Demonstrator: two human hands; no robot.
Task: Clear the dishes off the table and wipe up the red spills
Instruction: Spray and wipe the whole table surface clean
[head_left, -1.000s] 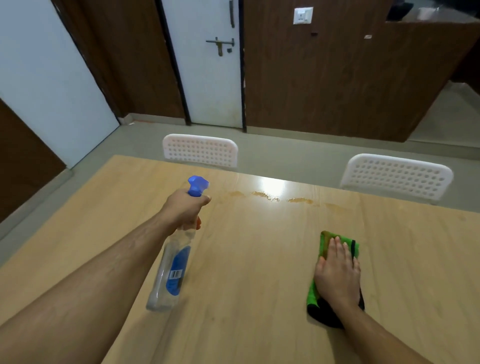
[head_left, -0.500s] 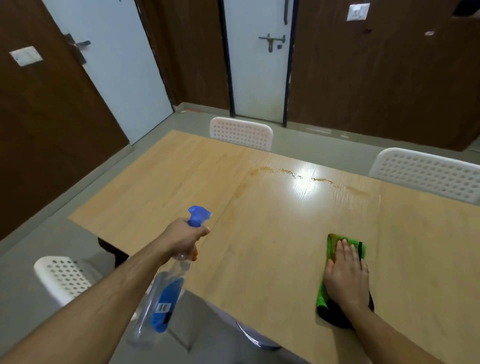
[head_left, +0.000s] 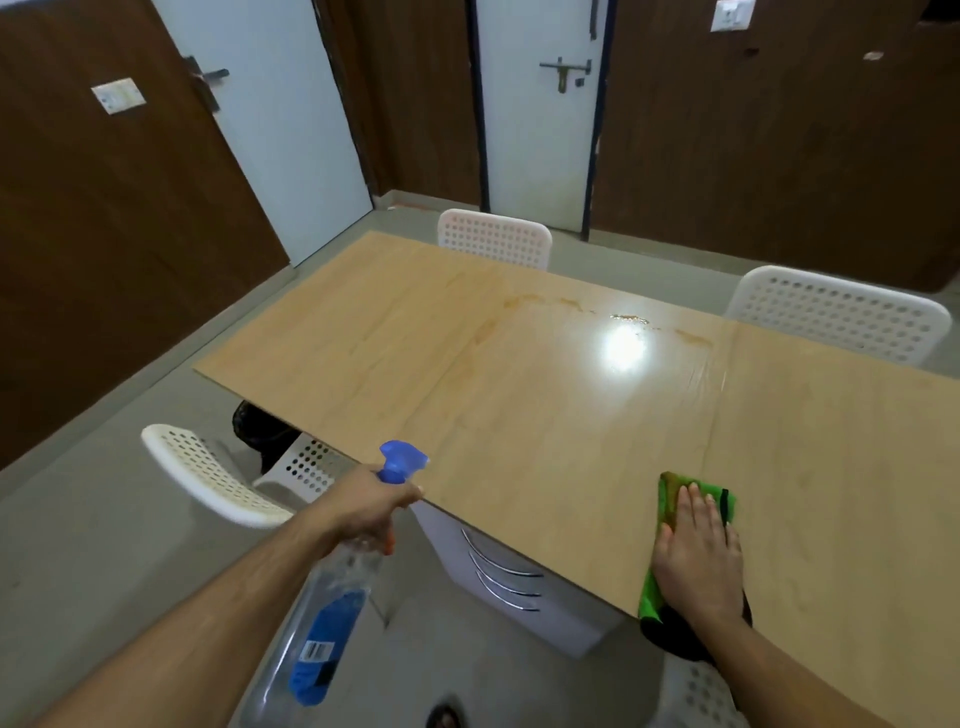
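No dishes show on the table. Faint reddish spill streaks remain along its far edge, unwiped. Left hand grips the spray bottle beside the near edge; right hand presses flat on the green cloth at that edge.

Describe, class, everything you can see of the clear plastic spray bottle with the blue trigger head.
The clear plastic spray bottle has a blue trigger head at the top and a blue label with a white barcode patch on its see-through body. The left hand grips its neck. It hangs tilted, base towards the camera, off the near edge of the light wooden table, above the floor.
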